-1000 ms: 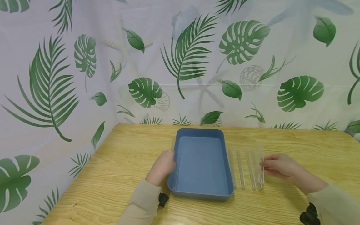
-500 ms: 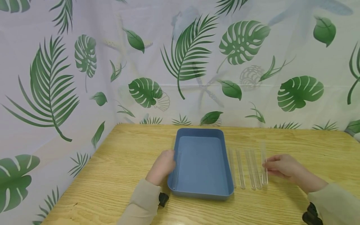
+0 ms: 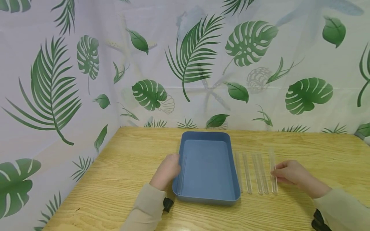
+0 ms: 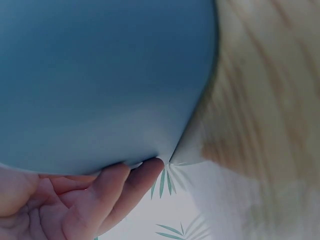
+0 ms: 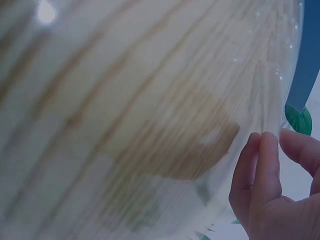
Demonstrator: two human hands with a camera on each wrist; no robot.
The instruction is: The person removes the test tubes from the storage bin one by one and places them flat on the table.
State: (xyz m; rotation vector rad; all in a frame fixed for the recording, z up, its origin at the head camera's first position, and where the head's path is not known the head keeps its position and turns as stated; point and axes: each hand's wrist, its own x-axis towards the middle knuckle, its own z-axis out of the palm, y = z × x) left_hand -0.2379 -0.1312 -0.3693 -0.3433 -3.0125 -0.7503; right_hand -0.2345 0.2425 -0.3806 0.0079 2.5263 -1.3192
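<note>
A blue tray [image 3: 206, 200] stands on the wooden table, and my left hand [image 3: 168, 168] grips its left rim. In the left wrist view the left fingers [image 4: 142, 182] lie against the tray wall [image 4: 115, 100]. One clear test tube [image 3: 181, 176] lies inside the tray along its left side. My right hand [image 3: 293, 175] pinches another clear test tube [image 3: 272, 163], the rightmost one, between thumb and fingers. Several more test tubes [image 3: 247, 175] lie in a row between the tray and that hand. In the right wrist view, the right fingertips [image 5: 269, 142] touch the pinched tube.
A wooden table [image 3: 130, 150] carries everything. Behind and to the left hangs a white cloth [image 3: 115, 96] printed with green leaves. Dark devices are strapped at both wrists, below the pale sleeves [image 3: 145, 205].
My right hand has moved the pinched test tube a little to the right, away from its neighbours, and its rounded end is now lower, level with theirs. The left hand has stayed on the tray.
</note>
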